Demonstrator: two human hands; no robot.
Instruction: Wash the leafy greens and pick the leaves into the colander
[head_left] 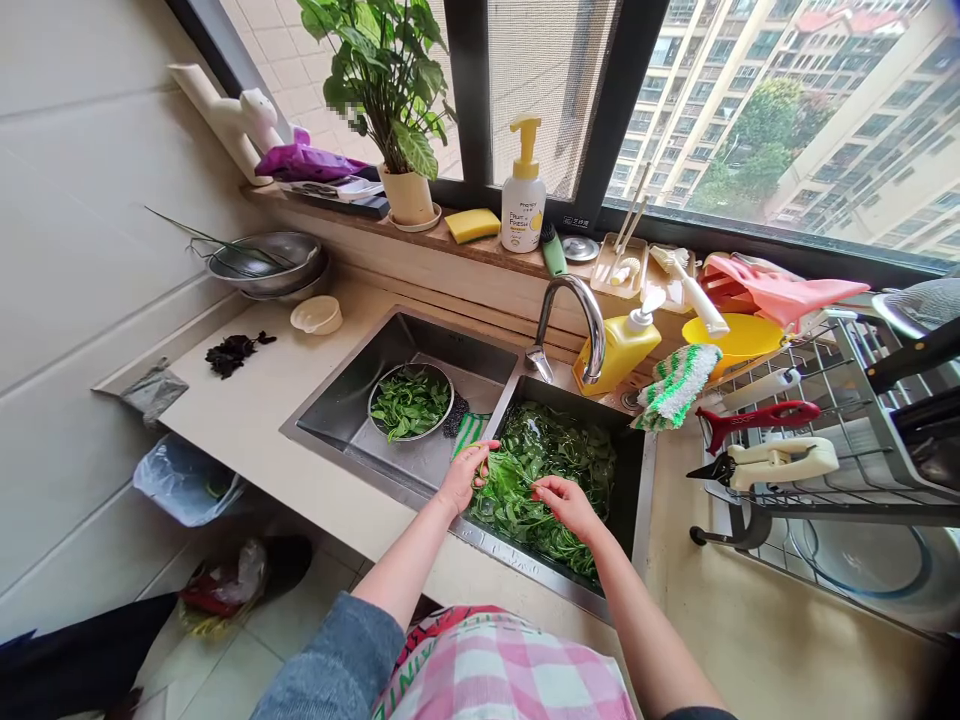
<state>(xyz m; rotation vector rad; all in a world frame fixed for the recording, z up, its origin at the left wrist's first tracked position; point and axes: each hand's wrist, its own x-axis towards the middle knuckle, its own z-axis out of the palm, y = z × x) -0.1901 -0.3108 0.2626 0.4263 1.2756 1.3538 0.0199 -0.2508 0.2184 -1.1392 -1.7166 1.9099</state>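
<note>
My left hand point(469, 475) is closed around leafy greens above the near left part of the right sink basin point(636, 480). Thumb and fingertips of my right hand point(566, 503) pinch at a thin stem of the same greens, a short way to the right. Below both hands, a heap of leafy greens point(536, 515) lies in water and fills much of that basin. In the left basin point(341, 405) stands a round metal strainer point(373, 412) with loose picked leaves point(411, 402). A green-and-white striped cloth point(469, 432) and a dark scrubber point(454, 415) lie beside the strainer.
The curved faucet point(592, 330) rises behind the basins, next to a yellow bottle point(619, 350). At right stands a wire rack point(795, 420) with scissors point(765, 463) and a red peeler point(757, 422). Metal bowls point(262, 262) sit back left; a lined bin point(184, 480) hangs below.
</note>
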